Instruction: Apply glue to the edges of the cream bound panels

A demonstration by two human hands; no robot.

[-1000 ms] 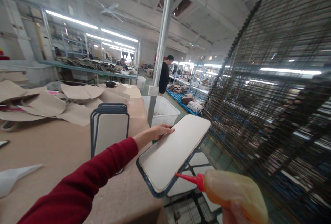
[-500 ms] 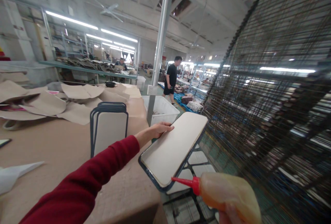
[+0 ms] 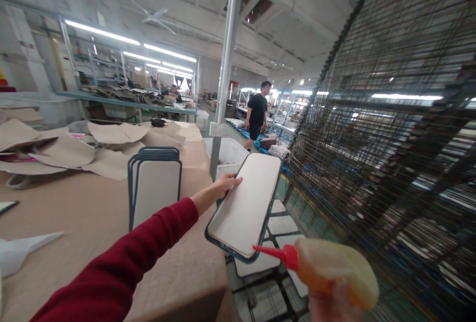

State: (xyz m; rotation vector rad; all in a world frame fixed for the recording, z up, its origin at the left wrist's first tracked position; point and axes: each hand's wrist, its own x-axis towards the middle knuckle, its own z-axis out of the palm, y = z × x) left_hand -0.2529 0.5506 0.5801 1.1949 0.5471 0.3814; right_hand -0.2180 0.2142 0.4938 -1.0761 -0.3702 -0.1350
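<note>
The left hand [image 3: 226, 185] holds a flat rounded panel [image 3: 247, 205] by its long edge, out past the corner of the brown worktable [image 3: 92, 223]. The fingers [image 3: 233, 181] are curled over the rim and the thumb is hidden under it, so the grip is closed on the panel. The right hand [image 3: 330, 307] is at the bottom edge of the view and only partly seen; it seems wrapped around a soft glue bottle [image 3: 334, 272], but I cannot tell how tightly the fingers press it. The red nozzle [image 3: 275, 254] points at the near short end of the panel and is just beside it; whether it touches is not clear.

I judge the step in hand to be the bringing of the nozzle to the panel's edge. The next move would call for a steady panel and a light, even squeeze along the rim.

The panel has a pale cream face, rounded corners and a dark blue border, and it is tilted with the far end higher. A stack of similar panels [image 3: 155, 188] stands upright on the worktable, left of the held one. More pale pieces [image 3: 282, 224] lie on a low rack right of the worktable, below the held panel, and a tall wire rack [image 3: 390, 138] rises further right.
</note>
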